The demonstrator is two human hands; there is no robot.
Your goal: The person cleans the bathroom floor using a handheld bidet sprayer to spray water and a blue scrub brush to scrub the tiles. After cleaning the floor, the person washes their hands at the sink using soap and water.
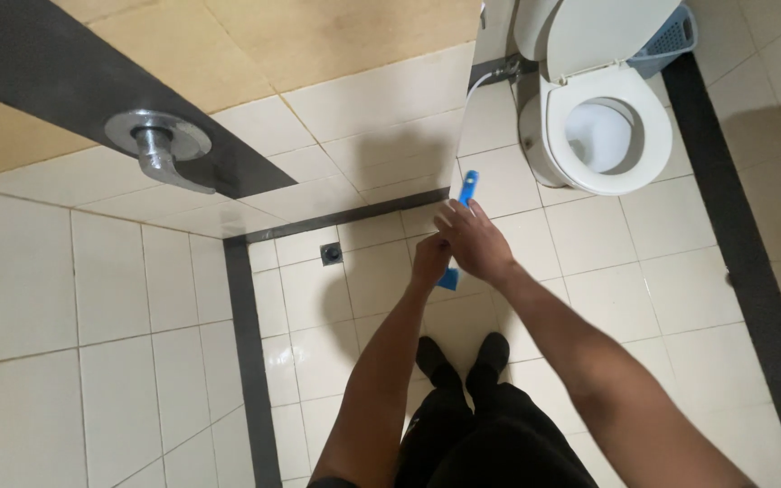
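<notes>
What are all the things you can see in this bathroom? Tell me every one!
Toilet: one, white, lid up, top right.
Basket: one, blue-grey, behind the toilet.
Hose: one, white, left of the toilet.
Wall tap: one, silver, on the dark wall stripe, upper left.
Floor drain: one, dark, square, by the wall corner.
Blue tool: one, handle sticking up out of the hands.
Right hand: gripping the blue tool.
Left hand: on the tool's lower end.
Feet: two, in black, on the cream tiles.
</notes>
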